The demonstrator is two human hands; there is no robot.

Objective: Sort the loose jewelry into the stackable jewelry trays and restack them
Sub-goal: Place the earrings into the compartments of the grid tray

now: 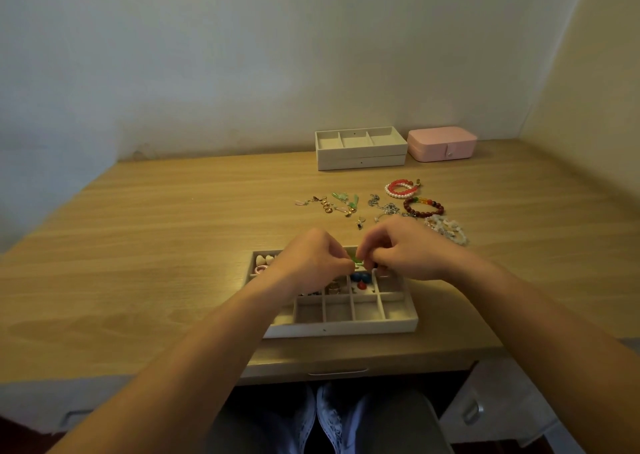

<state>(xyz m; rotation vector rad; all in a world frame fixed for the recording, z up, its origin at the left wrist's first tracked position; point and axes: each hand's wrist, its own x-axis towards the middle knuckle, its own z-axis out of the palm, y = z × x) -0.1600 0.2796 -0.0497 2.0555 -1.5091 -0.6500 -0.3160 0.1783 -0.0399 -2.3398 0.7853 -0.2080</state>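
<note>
Our left hand (pixel 311 263) and right hand (pixel 405 252) pinch a small green piece (pixel 459 261) together.
Beneath them, the white gridded jewelry tray (pixel 341 329) holds blue and red beads (pixel 360 279).

Both hands, left hand (pixel 313 257) and right hand (pixel 410 251), pinch a small green piece (pixel 356 260), perhaps an earring, above the compartment tray (pixel 346 327).

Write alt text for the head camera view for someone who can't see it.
Two bare hands, left hand and right hand, pinch a small green piece together over a compartment tray on a wooden desk. Loose bracelets and earrings lie beyond, before stacked trays and a closed pink box.
</note>
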